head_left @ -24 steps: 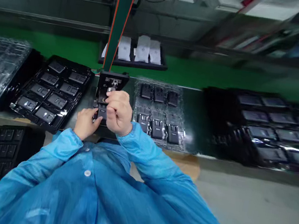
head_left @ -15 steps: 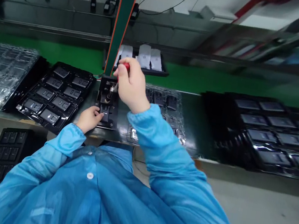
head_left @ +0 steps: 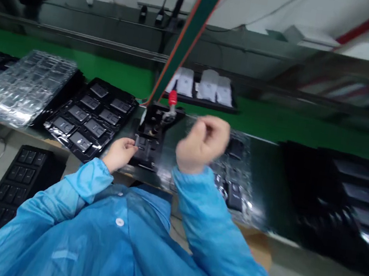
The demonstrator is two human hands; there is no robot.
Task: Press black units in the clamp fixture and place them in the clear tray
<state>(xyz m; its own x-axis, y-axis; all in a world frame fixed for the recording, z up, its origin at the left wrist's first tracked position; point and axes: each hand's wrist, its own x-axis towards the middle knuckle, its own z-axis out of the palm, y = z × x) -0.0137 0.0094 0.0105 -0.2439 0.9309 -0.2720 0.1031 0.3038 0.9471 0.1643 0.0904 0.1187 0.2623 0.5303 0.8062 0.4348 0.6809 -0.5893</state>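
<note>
My left hand (head_left: 122,152) has its thumb and fingers closed at the left edge of a flat black rectangular case (head_left: 142,144), which lies in a black fixture (head_left: 150,160). Above the case, on the same fixture, stands a toggle clamp with a red handle (head_left: 173,99), its handle pointing up. My right hand (head_left: 203,145) is off the clamp, to its right, over a clear plastic tray (head_left: 250,185). Motion blurs its curled fingers, and I cannot see whether it holds anything. Black parts, such as one case (head_left: 234,196), lie in that clear tray.
Left of the fixture lies a black tray (head_left: 126,96) of grey-black cases, with stacked clear trays (head_left: 35,82) beyond it. More filled black trays (head_left: 351,166) are at the right. A green post (head_left: 187,40) rises behind the fixture, near white pouches (head_left: 208,86). A person sits far left.
My right hand has let go of the red clamp handle and moved right, over the clear tray. My left hand stays at the case. The view has shifted and tilted.
</note>
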